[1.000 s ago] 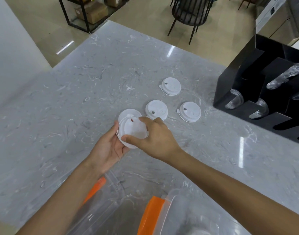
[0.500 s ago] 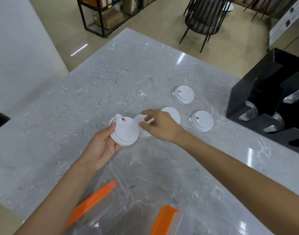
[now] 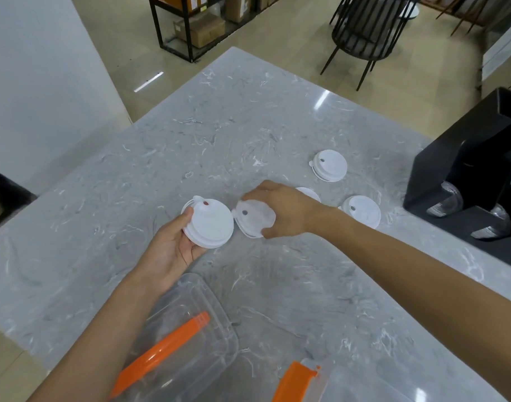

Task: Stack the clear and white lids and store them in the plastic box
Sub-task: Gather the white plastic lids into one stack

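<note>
My left hand [image 3: 173, 248] holds a small stack of white lids [image 3: 209, 223] just above the marble counter [image 3: 103, 227]. Right beside it, my right hand [image 3: 283, 211] grips another white lid [image 3: 252, 219] by its rim with thumb and fingers. Partly hidden behind that hand lies a further white lid [image 3: 309, 193]. Two more white lids lie flat on the counter, one at the back [image 3: 329, 165] and one to the right [image 3: 363, 210]. The clear plastic box [image 3: 358, 387] with an orange clip sits at the bottom edge, mostly cut off.
The box's clear cover [image 3: 190, 335] with an orange latch lies on the counter under my left forearm. A black lid dispenser [image 3: 474, 175] holding clear lids stands at the right. The counter's far edge drops to a floor with a black chair [image 3: 370, 33] and shelves.
My right hand left the stack in my left hand, reached right and took hold of a lid on the counter. The left hand moved the stack slightly left.
</note>
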